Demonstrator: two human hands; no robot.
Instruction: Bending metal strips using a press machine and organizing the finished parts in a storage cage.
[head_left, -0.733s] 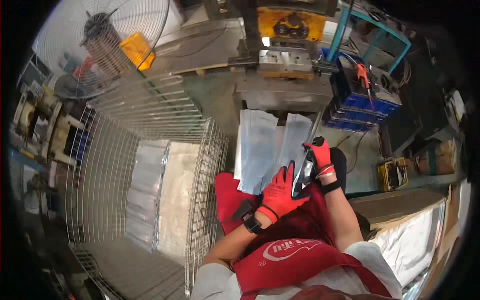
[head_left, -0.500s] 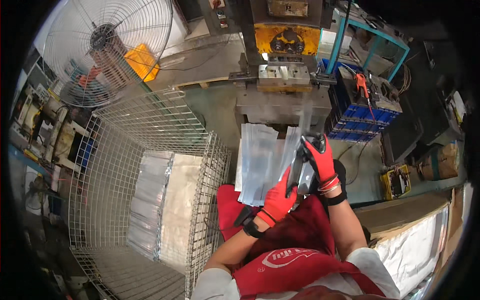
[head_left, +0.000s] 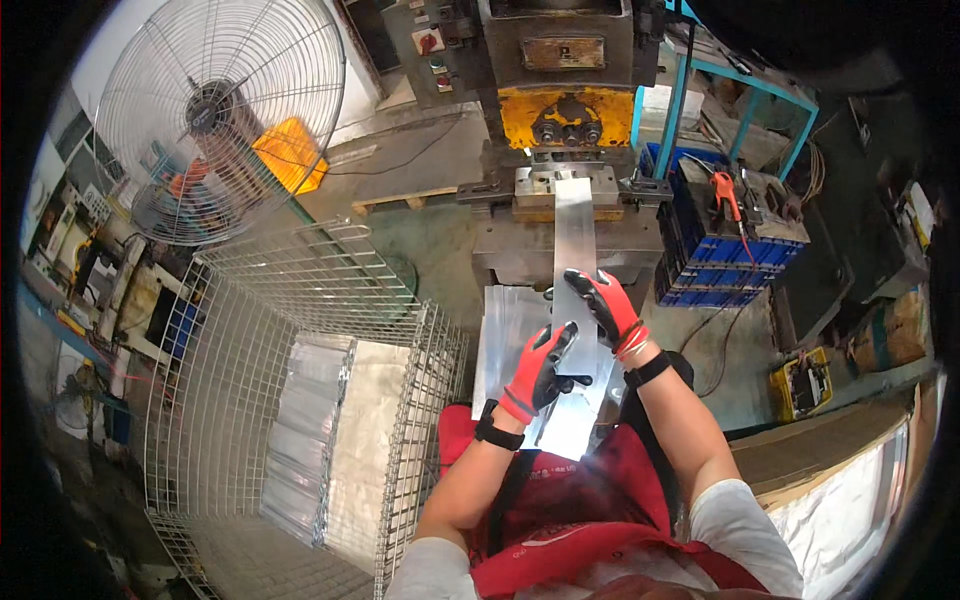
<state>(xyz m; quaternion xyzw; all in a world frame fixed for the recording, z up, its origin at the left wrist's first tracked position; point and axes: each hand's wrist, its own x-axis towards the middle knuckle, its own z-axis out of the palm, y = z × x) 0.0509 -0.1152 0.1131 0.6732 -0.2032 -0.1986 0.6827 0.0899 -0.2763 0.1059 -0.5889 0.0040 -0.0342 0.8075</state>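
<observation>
A long, flat strip of shiny silver metal [head_left: 574,235] lies lengthwise in front of the person, and its far end reaches over the grey metal die block [head_left: 531,187] of a dark press with a yellow front plate [head_left: 518,120]. The right hand [head_left: 608,308], in a red glove with black fingers, holds this strip at its right edge, around the middle of its length. The left hand [head_left: 537,378], in a similar red and black glove, is nearer to the body; its thumb and forefinger stand apart over the strip, and I cannot tell if they touch it. Glare hides the near end of the strip, close to the red apron [head_left: 630,480]. Just beside it, on the left, lie more flat silver metal pieces [head_left: 508,335]. Farther left stands a large wire mesh basket [head_left: 212,410], with silver bundles [head_left: 302,430] inside.
</observation>
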